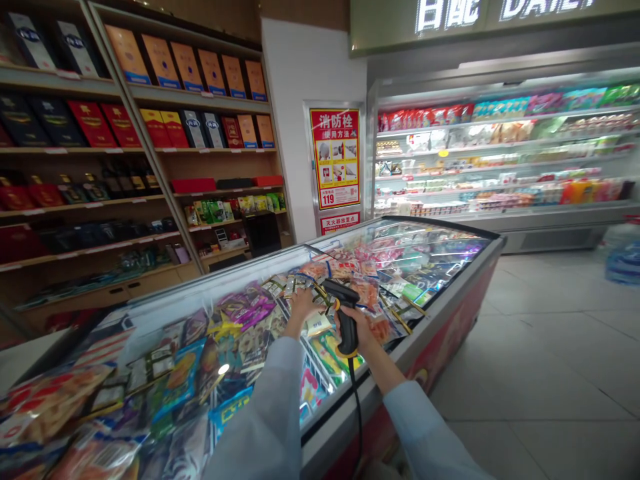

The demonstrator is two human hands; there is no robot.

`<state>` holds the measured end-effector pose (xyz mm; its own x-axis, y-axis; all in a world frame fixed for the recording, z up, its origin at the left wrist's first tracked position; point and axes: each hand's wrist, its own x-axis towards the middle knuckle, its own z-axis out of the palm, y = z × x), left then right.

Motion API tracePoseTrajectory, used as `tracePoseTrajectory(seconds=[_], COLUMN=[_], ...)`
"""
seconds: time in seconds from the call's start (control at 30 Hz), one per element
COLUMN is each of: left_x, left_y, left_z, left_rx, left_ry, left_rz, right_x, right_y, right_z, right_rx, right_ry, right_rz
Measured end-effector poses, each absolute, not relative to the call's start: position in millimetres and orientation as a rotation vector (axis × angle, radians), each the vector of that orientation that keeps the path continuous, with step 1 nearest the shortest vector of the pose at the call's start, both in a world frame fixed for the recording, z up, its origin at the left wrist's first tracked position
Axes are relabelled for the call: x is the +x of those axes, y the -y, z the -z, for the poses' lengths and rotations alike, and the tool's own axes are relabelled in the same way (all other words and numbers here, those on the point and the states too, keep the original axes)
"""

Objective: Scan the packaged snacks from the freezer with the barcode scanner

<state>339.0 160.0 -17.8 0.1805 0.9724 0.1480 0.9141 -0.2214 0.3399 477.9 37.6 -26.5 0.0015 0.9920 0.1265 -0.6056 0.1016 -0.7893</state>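
My right hand [364, 328] is wrapped round the grip of a black and yellow barcode scanner [347, 327]. Its head points left, over the packs, and a black cord [356, 400] hangs from the base of the handle. Left of the scanner, my left hand [302, 308] reaches into the chest freezer [447, 293], thumb and fingers apart, over or against some dark, gold-edged packs. Whether the fingertips touch a pack I cannot tell. Close to both hands lie a pale pack [318, 325], orange-coloured food packs [367, 293] and purple packs [250, 303].
The freezer's sliding glass lid [425, 250] covers its far end. Beyond it are a lit refrigerated display [505, 167] and a red fire-hydrant sign [335, 160]. Shelves of boxed goods [200, 127] stand at left. Large water bottles [623, 257] rest on the tiled floor [540, 353].
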Motion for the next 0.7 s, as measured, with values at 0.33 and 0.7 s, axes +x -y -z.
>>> tracePoseTrajectory(seconds=[0.33, 0.7], left_x=[321.1, 200.9], left_y=[-99.7, -55.2], left_z=[10.3, 15.0], left_rx=[2.009, 1.975], left_ry=[-1.896, -1.726], left_rz=[-0.782, -1.007], right_x=[479.5, 441.8], right_y=[-36.5, -32.4], right_z=[22.4, 8.1], right_rx=[-0.689, -0.781], right_ry=[0.865, 0.987], right_rz=[-1.386, -1.36])
